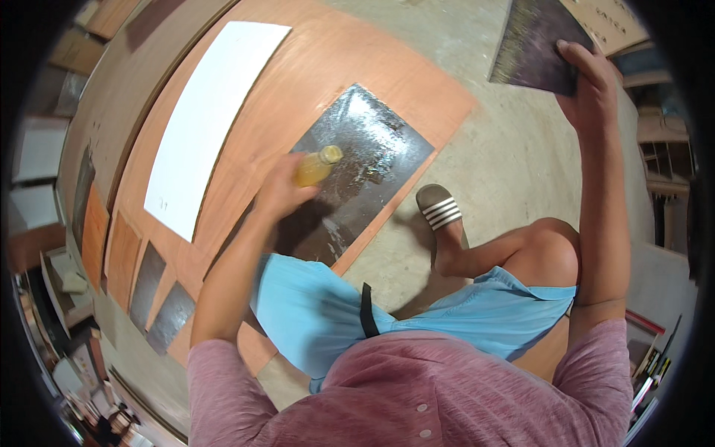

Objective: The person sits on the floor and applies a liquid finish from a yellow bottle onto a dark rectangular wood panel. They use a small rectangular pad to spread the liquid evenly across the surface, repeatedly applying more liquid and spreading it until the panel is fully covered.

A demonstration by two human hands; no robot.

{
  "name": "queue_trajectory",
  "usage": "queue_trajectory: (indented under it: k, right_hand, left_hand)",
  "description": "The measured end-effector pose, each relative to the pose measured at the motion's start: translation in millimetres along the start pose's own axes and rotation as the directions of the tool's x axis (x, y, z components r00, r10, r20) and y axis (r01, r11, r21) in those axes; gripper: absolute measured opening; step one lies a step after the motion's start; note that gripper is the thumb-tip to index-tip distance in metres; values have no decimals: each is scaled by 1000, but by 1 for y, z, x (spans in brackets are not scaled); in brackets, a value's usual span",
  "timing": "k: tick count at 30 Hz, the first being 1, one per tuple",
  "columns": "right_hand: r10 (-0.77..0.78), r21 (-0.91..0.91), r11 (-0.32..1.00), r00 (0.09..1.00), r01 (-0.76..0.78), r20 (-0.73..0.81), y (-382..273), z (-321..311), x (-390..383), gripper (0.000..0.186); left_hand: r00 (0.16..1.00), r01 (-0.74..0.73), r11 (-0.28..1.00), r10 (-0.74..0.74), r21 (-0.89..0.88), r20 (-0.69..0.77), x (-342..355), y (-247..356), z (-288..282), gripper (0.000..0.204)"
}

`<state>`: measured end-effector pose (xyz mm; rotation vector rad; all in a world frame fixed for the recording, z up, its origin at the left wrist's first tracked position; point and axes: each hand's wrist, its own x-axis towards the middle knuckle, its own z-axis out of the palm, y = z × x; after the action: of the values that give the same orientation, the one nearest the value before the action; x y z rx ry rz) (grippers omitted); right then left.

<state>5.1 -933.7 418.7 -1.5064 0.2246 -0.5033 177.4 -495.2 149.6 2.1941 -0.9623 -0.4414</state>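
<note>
My left hand [281,185] is closed round a small bottle [314,168] of yellowish colour, tilted with its neck pointing up and right. It is above a dark, glossy square sheet [387,153] with wet-looking shine and streaks on its surface. That sheet lies on an orange-brown wooden board [328,52]. Off to the upper right, my right hand [592,82] grips a dark thin panel [532,48] by its edge, thumb on the face and the other fingers hidden behind. The panel is held up, away from the board.
A long white sheet [212,127] lies on the board to the left. Smaller dark pieces [170,316] and wood strips [123,257] are at the lower left. My sandalled foot [441,208] rests on the concrete floor [514,164] beside the board. Shelves [663,141] stand at right.
</note>
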Motion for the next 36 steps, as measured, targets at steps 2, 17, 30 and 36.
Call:
queue_trajectory:
  k: [2, 17, 30, 36]
  right_hand:
    - [12, 12, 1000, 999, -11, -34, 4, -19, 1, 31]
    - [-190, -106, 981, 930, 164, -315, 7, -3, -21, 51]
    - [521, -873, 487, 809, -20, 272, 154, -23, -21, 34]
    - [391, -884, 200, 793, 422, 467, 325, 72, 1, 33]
  left_hand:
    - [980, 33, 987, -62, 156, 188, 41, 50, 44, 62]
    - [853, 185, 816, -410, 547, 323, 107, 88, 210, 59]
    - [915, 258, 964, -224, -58, 337, 98, 60, 102, 70]
    - [936, 342, 877, -349, -337, 42, 66, 29, 52, 62]
